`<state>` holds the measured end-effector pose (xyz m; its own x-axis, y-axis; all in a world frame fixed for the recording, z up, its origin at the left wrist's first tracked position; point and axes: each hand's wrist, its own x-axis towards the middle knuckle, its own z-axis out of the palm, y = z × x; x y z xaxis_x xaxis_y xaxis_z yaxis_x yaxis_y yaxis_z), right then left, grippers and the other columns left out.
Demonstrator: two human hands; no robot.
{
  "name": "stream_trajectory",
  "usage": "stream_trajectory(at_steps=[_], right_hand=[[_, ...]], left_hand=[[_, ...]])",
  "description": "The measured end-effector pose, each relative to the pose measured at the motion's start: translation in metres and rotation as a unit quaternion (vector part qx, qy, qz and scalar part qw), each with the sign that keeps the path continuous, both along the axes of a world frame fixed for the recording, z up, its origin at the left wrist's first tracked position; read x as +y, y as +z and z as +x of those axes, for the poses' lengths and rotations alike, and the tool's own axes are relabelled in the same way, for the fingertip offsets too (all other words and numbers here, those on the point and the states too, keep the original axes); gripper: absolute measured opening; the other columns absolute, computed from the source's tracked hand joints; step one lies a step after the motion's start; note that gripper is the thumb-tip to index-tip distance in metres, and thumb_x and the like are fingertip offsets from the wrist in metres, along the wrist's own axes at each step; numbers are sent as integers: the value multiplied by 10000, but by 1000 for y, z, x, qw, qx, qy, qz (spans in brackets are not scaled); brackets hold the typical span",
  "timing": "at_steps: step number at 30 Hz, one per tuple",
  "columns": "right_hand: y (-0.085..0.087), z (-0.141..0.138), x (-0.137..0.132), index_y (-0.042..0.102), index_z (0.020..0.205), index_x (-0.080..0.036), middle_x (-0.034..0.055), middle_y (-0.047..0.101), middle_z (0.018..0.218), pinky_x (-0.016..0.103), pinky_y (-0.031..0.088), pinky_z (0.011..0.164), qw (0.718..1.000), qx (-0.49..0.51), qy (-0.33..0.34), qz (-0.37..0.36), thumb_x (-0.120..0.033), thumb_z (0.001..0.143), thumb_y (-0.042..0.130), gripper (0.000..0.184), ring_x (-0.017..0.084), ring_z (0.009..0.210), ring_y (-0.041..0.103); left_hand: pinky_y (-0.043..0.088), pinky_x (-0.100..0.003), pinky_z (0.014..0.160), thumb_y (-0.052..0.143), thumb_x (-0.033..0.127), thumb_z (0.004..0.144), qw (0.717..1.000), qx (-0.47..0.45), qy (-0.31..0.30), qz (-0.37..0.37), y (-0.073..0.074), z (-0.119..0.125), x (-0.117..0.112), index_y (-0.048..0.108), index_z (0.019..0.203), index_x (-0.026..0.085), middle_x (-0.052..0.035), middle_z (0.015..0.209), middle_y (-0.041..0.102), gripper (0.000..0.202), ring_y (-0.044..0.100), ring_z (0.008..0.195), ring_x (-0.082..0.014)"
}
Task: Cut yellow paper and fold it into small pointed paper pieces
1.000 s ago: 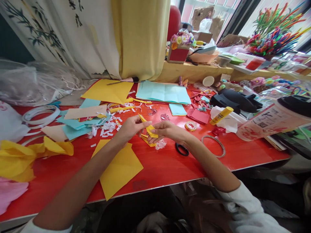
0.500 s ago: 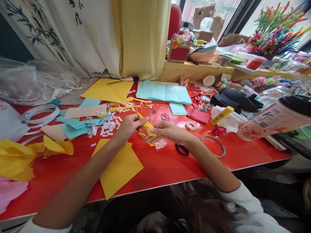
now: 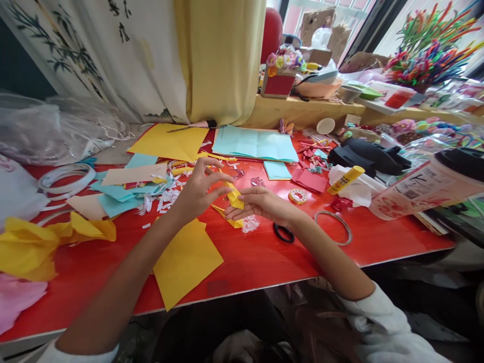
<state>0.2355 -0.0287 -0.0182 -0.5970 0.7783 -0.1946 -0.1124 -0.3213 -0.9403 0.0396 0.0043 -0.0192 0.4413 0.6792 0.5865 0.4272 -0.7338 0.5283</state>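
A small folded piece of yellow paper (image 3: pixel 236 197) is held above the table between my two hands. My right hand (image 3: pixel 262 205) grips its right side, thumb on top and the other fingers underneath. From the left, the thumb and forefinger of my left hand (image 3: pixel 198 194) close on its upper left part, while the other fingers are bent and raised. Below, another narrow folded yellow paper (image 3: pixel 236 223) rests on the table, partly covered by my right fingers. A yellow sheet (image 3: pixel 187 267) lies flat under my left forearm.
On the red table (image 3: pixel 249 262) lie white paper scraps (image 3: pixel 168 199), blue sheets (image 3: pixel 257 142), red paper squares (image 3: pixel 310 180), a black ring (image 3: pixel 283 233) and a tape ring (image 3: pixel 350 234). A yellow glue stick (image 3: pixel 346 180) and a tilted cup (image 3: pixel 419 186) are at the right.
My left fingers have opened from a tight pinch and lifted, with the forefinger now arched over the paper. The folded paper has turned slightly in my right hand, which stays nearly in place.
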Motion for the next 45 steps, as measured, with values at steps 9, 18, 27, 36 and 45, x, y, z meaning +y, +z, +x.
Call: stream_trajectory(at_steps=[9, 18, 27, 36, 45], right_hand=[[7, 5, 0, 605, 955, -103, 117, 711, 889, 319, 530, 855, 1000, -2, 10, 26, -184, 905, 469, 166, 158, 831, 688], [4, -1, -2, 648, 902, -165, 63, 703, 864, 333, 538, 865, 996, -60, -1, 70, -345, 822, 618, 199, 148, 785, 686], [2, -4, -2, 635, 800, -117, 87, 707, 823, 324, 558, 769, 990, -120, -26, 71, -388, 726, 708, 290, 174, 762, 693], [-2, 1, 3, 650, 803, -86, 103, 712, 808, 287, 560, 705, 991, -115, 24, 70, -291, 736, 698, 221, 161, 722, 692], [2, 7, 5, 672, 799, -100, 96, 714, 801, 301, 562, 721, 993, -105, 36, 45, -294, 740, 702, 205, 154, 694, 690]], left_hand=[[459, -259, 763, 626, 298, 797, 991, 11, -82, -105, 3, -5, 2, 603, 788, 204, -42, 1084, 467, 97, 483, 1028, -173], [425, -239, 723, 535, 288, 855, 988, 30, -89, -126, -4, 4, -1, 550, 787, 200, -20, 900, 506, 112, 497, 829, -130], [408, -239, 670, 570, 311, 821, 985, 46, -34, -162, -3, 3, -1, 560, 873, 196, -5, 916, 569, 126, 510, 741, -112], [368, -248, 616, 577, 331, 796, 984, 33, -1, -177, 1, -3, 2, 592, 685, 170, 3, 706, 585, 196, 496, 656, -117], [358, -242, 597, 517, 383, 824, 982, 42, -3, -182, 3, -6, 2, 557, 651, 164, 15, 640, 536, 282, 473, 617, -106]])
